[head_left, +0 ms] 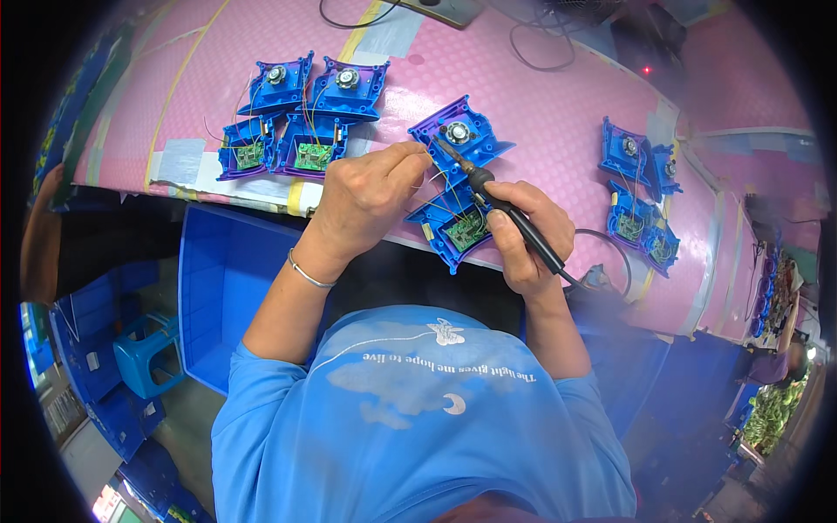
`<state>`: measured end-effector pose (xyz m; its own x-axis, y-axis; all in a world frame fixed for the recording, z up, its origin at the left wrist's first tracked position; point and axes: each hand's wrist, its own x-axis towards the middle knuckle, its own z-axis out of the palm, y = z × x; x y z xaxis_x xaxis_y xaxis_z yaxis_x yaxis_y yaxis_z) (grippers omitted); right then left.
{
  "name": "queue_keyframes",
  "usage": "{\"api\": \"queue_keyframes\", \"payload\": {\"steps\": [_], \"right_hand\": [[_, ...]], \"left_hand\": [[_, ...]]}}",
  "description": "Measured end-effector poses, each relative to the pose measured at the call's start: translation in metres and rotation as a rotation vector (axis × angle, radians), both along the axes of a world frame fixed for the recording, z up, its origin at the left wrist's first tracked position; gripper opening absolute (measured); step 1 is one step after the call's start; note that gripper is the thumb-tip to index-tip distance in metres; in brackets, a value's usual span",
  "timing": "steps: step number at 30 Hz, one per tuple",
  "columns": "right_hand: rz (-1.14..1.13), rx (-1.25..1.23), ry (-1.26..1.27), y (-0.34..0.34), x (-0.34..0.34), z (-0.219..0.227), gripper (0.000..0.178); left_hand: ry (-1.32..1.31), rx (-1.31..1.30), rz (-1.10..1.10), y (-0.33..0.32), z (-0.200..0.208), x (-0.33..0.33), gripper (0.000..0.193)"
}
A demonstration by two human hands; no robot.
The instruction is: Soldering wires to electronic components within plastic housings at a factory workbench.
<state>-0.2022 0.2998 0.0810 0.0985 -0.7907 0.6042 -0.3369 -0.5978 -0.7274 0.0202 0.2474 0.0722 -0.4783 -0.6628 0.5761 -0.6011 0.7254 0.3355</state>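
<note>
My right hand (532, 231) is closed round the black handle of a soldering iron (525, 228). The iron's metal tip points up and left, at the edge of a blue plastic housing half (471, 150) with a round speaker (457, 132). My left hand (370, 193) pinches a thin wire beside the tip; its far end is hidden by the fingers. Below, toward me, lies the other blue half (449, 248), holding a green circuit board (466, 228). Thin wires run between the two halves.
Two similar opened blue housings (305, 113) lie at the left on the pink-covered table (540, 113), and more (641, 192) lie at the right. A cable (617, 244) trails from the iron. A blue bin (240, 288) stands below the table edge, near a blue stool (148, 353).
</note>
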Motion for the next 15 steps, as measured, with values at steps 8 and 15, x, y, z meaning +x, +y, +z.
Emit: {"api": "queue_keyframes", "payload": {"steps": [8, 15], "right_hand": [[-0.017, -0.037, -0.003, -0.0003, 0.0006, 0.0011, 0.022], [-0.018, -0.035, -0.006, -0.0003, 0.0002, -0.0006, 0.023]], "left_hand": [[0.003, -0.031, 0.004, -0.0005, -0.0004, 0.0006, 0.020], [-0.011, -0.021, 0.008, -0.0009, 0.0006, 0.0003, 0.019]]}}
